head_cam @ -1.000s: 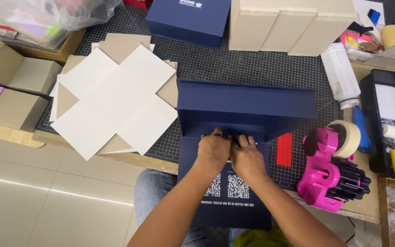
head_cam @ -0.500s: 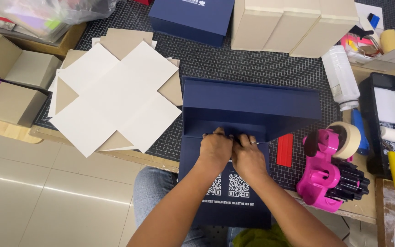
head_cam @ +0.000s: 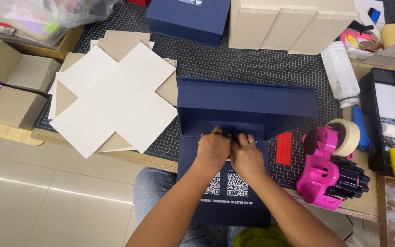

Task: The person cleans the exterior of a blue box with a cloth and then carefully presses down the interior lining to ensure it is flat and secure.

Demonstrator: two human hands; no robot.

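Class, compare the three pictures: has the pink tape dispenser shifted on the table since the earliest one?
No. The pink tape dispenser keeps its spot beside the red block on the cutting mat; the small offset between pictures comes from the head camera moving.

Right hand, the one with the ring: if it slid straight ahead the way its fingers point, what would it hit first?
The right hand points away from the person, so it would likely meet the upright inner wall of the navy box first, though depth is hard to judge.

gridded cutting mat [head_cam: 252,68] bearing white card sheets [head_cam: 110,100], navy box [head_cam: 243,110], pink tape dispenser [head_cam: 325,169]
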